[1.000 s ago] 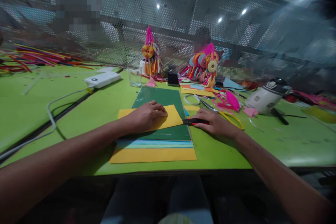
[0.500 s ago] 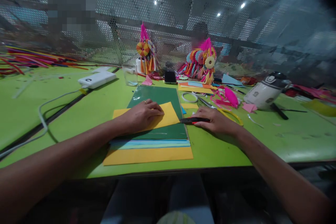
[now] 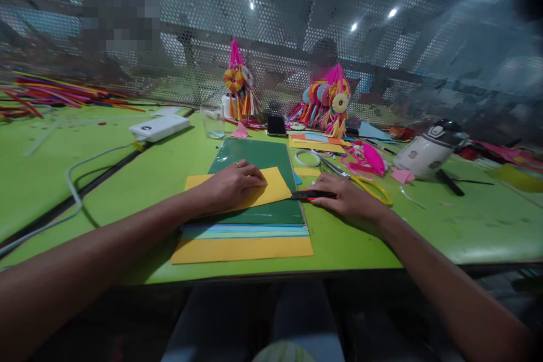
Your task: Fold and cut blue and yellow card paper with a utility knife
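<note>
My left hand [image 3: 233,184], a ring on one finger, presses curled fingers onto a folded yellow-orange paper sheet [image 3: 274,184]. That sheet lies slantwise across a glossy dark green board or folder [image 3: 263,153]. My right hand [image 3: 343,195] is closed around a slim black-and-red utility knife [image 3: 314,195]. Its dark tip points left and meets the sheet's right corner. Below the green cover, edges of light blue sheets [image 3: 246,231] and another yellow-orange sheet [image 3: 241,250] stick out. Yellow-handled scissors [image 3: 373,189] lie just beyond my right hand.
A white power bank [image 3: 159,128] with a cable lies left. Behind are a clear glass [image 3: 213,124], a phone [image 3: 276,125] and hanging paper-flower tassels [image 3: 234,80]. A tape roll [image 3: 307,158], pink ribbon [image 3: 373,158] and tilted white flask [image 3: 428,150] occupy the right.
The view has shifted slightly. Both hands, the yellow-orange sheet and the knife keep almost the same positions relative to one another.
</note>
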`<state>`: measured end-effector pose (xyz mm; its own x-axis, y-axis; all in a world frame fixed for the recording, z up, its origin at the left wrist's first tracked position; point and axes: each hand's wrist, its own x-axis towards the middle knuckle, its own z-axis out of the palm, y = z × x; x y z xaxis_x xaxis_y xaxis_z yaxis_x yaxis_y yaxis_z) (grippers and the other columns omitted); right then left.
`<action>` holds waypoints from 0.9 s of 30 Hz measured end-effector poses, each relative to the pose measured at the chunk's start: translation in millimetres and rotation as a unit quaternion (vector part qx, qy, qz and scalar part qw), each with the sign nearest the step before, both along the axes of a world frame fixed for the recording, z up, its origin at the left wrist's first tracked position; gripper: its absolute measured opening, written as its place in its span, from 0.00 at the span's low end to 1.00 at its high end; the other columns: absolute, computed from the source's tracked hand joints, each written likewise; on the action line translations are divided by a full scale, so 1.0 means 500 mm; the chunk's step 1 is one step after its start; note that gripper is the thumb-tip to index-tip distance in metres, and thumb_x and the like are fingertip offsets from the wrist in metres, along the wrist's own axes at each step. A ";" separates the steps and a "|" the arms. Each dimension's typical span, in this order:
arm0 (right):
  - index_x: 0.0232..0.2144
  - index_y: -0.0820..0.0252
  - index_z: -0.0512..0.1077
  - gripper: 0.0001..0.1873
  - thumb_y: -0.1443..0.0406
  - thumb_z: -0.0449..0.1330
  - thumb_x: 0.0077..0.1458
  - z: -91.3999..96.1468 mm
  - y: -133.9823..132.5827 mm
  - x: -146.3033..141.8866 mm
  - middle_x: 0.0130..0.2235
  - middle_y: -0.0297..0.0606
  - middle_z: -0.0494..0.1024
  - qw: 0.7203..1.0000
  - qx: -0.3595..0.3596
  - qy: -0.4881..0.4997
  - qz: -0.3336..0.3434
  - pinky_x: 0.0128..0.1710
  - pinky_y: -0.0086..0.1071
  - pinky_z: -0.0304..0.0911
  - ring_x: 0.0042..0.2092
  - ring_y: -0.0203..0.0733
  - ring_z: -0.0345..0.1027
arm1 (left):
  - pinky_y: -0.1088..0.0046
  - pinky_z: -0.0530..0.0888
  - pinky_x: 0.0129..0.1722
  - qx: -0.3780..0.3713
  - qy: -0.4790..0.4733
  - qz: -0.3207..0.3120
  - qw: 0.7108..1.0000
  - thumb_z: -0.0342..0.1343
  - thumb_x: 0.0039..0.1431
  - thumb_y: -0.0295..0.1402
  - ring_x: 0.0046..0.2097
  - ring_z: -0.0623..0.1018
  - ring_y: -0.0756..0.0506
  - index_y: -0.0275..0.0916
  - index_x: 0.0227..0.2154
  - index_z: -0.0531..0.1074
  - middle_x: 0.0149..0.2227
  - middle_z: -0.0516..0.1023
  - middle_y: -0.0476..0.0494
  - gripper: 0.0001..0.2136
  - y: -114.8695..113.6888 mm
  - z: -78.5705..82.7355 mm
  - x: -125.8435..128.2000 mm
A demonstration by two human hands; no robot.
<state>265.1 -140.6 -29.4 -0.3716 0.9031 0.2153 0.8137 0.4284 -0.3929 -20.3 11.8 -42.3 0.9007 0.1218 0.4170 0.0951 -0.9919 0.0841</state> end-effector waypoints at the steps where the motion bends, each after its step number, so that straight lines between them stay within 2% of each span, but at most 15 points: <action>1: 0.50 0.54 0.74 0.15 0.62 0.56 0.62 0.001 0.000 -0.002 0.41 0.41 0.73 1.000 -0.003 0.001 0.001 0.45 0.37 0.63 0.43 0.42 0.66 | 0.65 0.68 0.44 0.003 0.003 -0.001 1.000 0.44 0.66 0.28 0.42 0.72 0.44 0.40 0.44 0.77 0.45 0.78 0.40 0.15 0.000 0.000 0.000; 12: 0.47 0.54 0.74 0.13 0.59 0.56 0.62 -0.002 -0.015 0.006 0.41 0.40 0.73 1.000 -0.016 0.004 0.002 0.45 0.37 0.63 0.43 0.43 0.66 | 0.67 0.69 0.46 -0.003 -0.001 0.003 1.000 0.45 0.66 0.26 0.45 0.73 0.44 0.40 0.45 0.76 0.45 0.77 0.40 0.15 0.006 -0.009 0.000; 22: 0.51 0.52 0.73 0.16 0.61 0.56 0.62 0.013 -0.001 -0.048 0.42 0.42 0.75 1.000 -0.005 0.001 0.000 0.46 0.39 0.63 0.44 0.44 0.66 | 0.65 0.69 0.45 -0.007 -0.003 0.003 1.000 0.45 0.66 0.27 0.44 0.73 0.44 0.40 0.45 0.77 0.45 0.77 0.39 0.15 0.005 -0.007 0.001; 27: 0.51 0.52 0.74 0.15 0.61 0.56 0.63 0.006 -0.014 -0.029 0.41 0.41 0.74 1.000 -0.011 -0.008 0.002 0.46 0.38 0.63 0.43 0.44 0.66 | 0.65 0.69 0.45 -0.010 0.000 0.003 1.000 0.45 0.66 0.27 0.45 0.73 0.43 0.40 0.45 0.77 0.45 0.77 0.40 0.15 0.004 -0.005 0.001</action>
<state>250.7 -147.7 -26.3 -0.3786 0.9060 0.1890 0.8181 0.4231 -0.3895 -19.7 13.8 -44.5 0.9000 0.1352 0.4145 0.1006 -0.9894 0.1043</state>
